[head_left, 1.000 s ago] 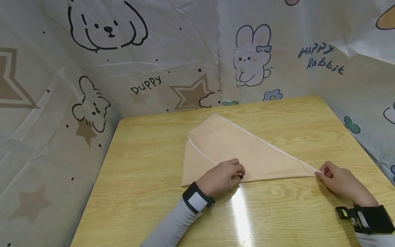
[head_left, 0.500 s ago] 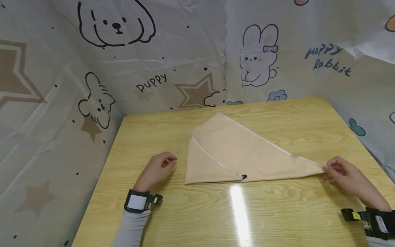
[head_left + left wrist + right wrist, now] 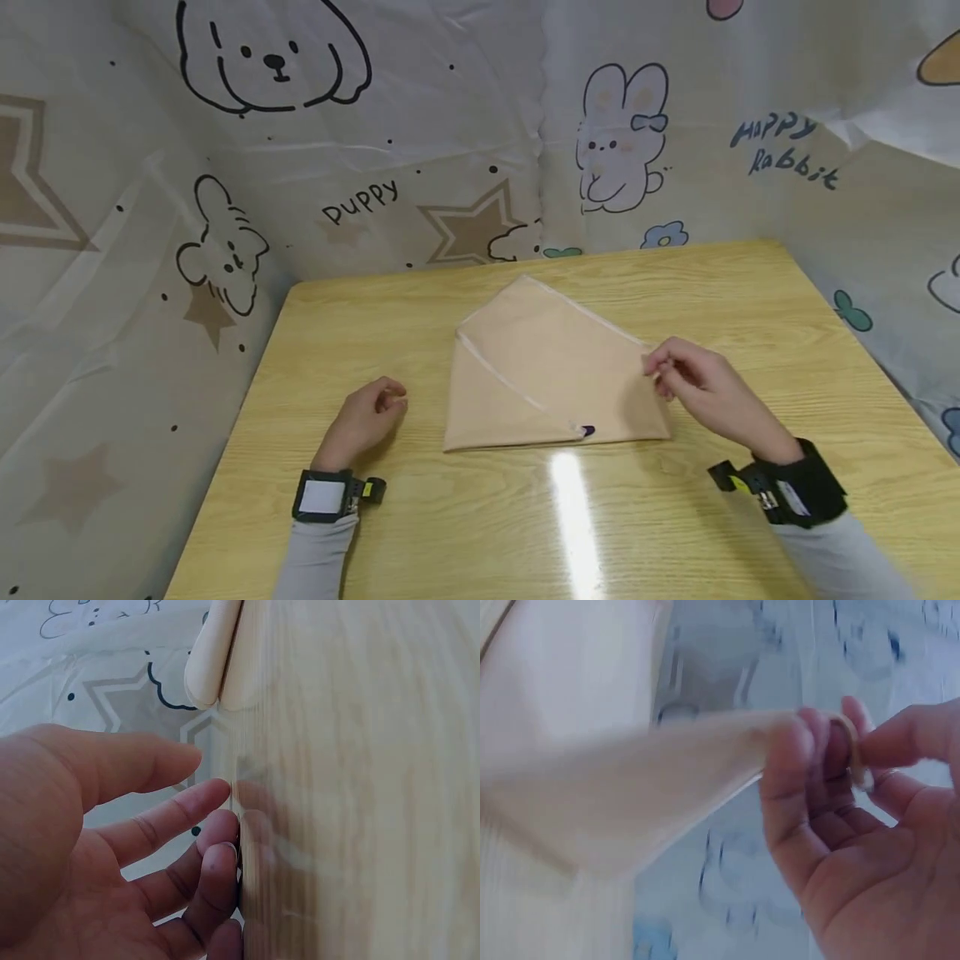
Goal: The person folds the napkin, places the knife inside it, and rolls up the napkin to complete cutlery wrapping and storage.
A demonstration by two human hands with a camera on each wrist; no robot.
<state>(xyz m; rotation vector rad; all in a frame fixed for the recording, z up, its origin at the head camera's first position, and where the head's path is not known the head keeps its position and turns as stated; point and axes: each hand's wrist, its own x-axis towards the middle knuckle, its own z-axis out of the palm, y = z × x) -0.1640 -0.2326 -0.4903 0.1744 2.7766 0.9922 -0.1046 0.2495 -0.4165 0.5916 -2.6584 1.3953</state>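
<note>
Well — peach cloth (image 3: 551,358), white-edged

Cloth (image 3: 649,787) blurred, R wrist cam; dog dwg (image 3: 275,63) cut off @ top, head cam.

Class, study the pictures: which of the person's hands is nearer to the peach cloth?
The right hand: it grips the peach cloth at its right side. The left hand is apart from the cloth, off to its left.

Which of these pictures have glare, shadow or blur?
Head view: white glare streaks the table, and a soft shadow lies beside the right hand; right wrist view: the cloth is blurred; left wrist view: the left hand reflects faintly in the tabletop.
</note>
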